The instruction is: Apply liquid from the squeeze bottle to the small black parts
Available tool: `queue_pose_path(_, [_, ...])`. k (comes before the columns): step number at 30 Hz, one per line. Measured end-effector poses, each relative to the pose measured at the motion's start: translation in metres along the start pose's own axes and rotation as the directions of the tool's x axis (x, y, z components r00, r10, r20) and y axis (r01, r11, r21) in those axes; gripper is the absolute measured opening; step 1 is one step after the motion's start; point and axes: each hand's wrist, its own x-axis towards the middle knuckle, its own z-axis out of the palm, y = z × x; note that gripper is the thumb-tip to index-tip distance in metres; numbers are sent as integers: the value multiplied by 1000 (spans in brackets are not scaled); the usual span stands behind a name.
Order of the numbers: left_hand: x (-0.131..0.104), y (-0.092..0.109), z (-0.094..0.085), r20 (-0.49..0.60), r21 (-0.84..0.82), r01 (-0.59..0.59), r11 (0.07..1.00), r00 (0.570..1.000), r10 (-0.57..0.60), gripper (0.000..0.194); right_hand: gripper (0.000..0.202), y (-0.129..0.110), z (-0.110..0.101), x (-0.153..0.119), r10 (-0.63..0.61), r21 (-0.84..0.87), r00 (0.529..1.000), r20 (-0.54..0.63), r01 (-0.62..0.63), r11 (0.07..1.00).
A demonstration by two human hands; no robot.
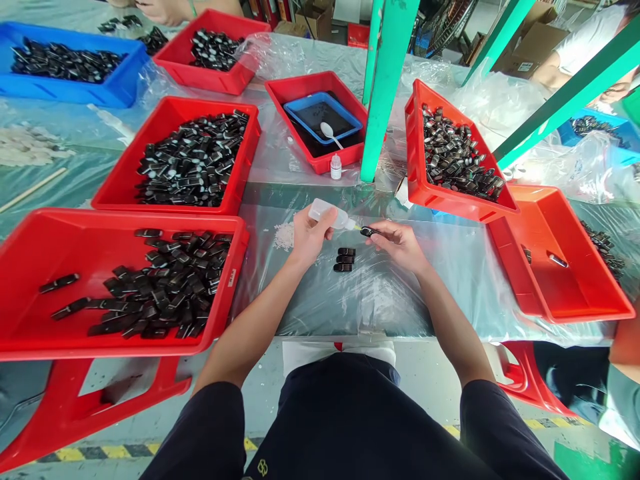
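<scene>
My left hand (311, 237) is closed around a translucent squeeze bottle (329, 215), tilted sideways with its thin nozzle pointing right. The nozzle tip meets or nearly meets a small glossy black part (369, 231), which my right hand (397, 243) pinches at its right end. Below and between the hands, three black parts (345, 259) lie stacked in a short column on the plastic-covered table (385, 300). A little heap of small whitish pieces (284, 236) lies just left of my left hand.
Red bins of black parts stand left (120, 217) and right (417, 160), with a nearly empty red bin (580, 287) far right. A green post (383, 100) rises beyond my hands, beside a small white bottle (336, 168). Other people's arms show at the edges.
</scene>
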Motion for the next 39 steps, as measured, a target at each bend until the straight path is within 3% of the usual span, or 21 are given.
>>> queue_pose_path(13, [0, 2, 0, -5, 12, -12, 1000, 1000, 12, 50, 46, 0, 1, 0, -16, 12, 999, -30, 17, 1000])
queue_pose_path(22, [-1, 5, 5, -60, -21, 10, 1000, 998, -11, 54, 65, 3, 5, 3, 37, -14, 995, -97, -38, 999])
queue_pose_path(29, [-3, 11, 7, -62, -76, 55, 996, 996, -60, 51, 48, 3, 8, 1, -20, -45, 984, -177, 12, 999])
queue_pose_path(39, [-3, 14, 8, -42, -117, 74, 990, 996, -80, 52, 43, 3, 10, -1, -95, -85, 974, -204, 79, 993])
